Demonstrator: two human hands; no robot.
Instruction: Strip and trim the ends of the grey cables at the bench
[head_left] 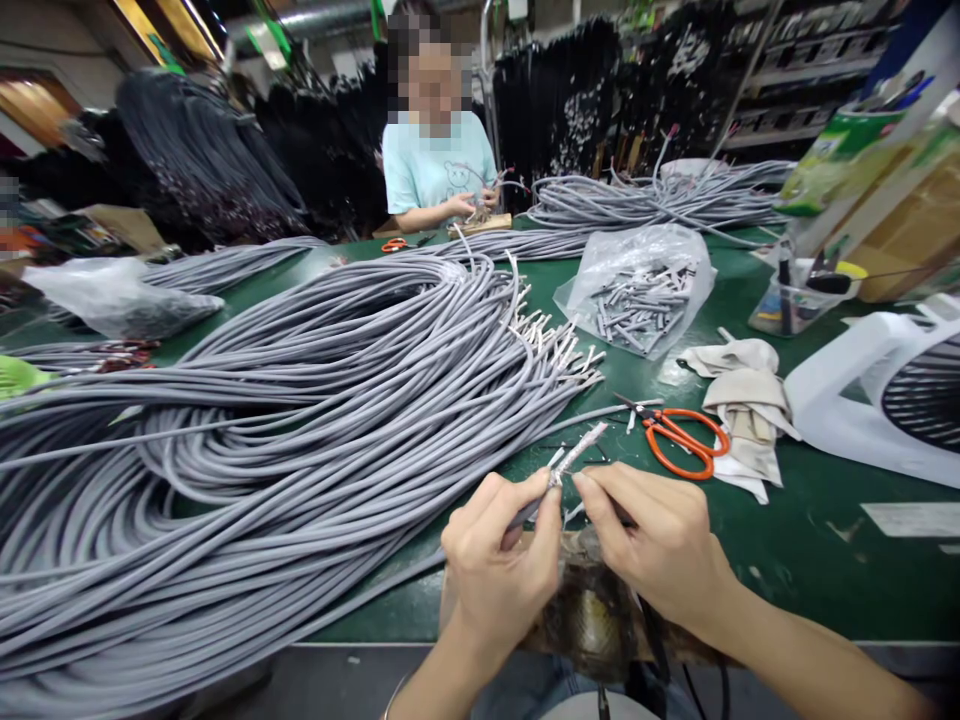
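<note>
Between the thumb and fingers of my left hand (506,545) is the end of a grey cable. Its stripped tip (583,449) shows pale, braided-looking material and points up and to the right. Close beside that tip, my right hand (656,535) is closed in a pinch; what sits between its fingertips is too small to make out. Under my hands stands a worn metal fixture (592,610) at the table's front edge. Orange-handled scissors (684,440) lie just beyond my right hand, blades pointing left.
A large coil of grey cables (315,400) fills the left side. Farther back lie a clear bag (641,295) of short grey pieces, pale cloth gloves (746,395) and a tool tub (799,305). A white fan (885,390) stands right. Across the green table (817,560) a person (442,170) handles cables.
</note>
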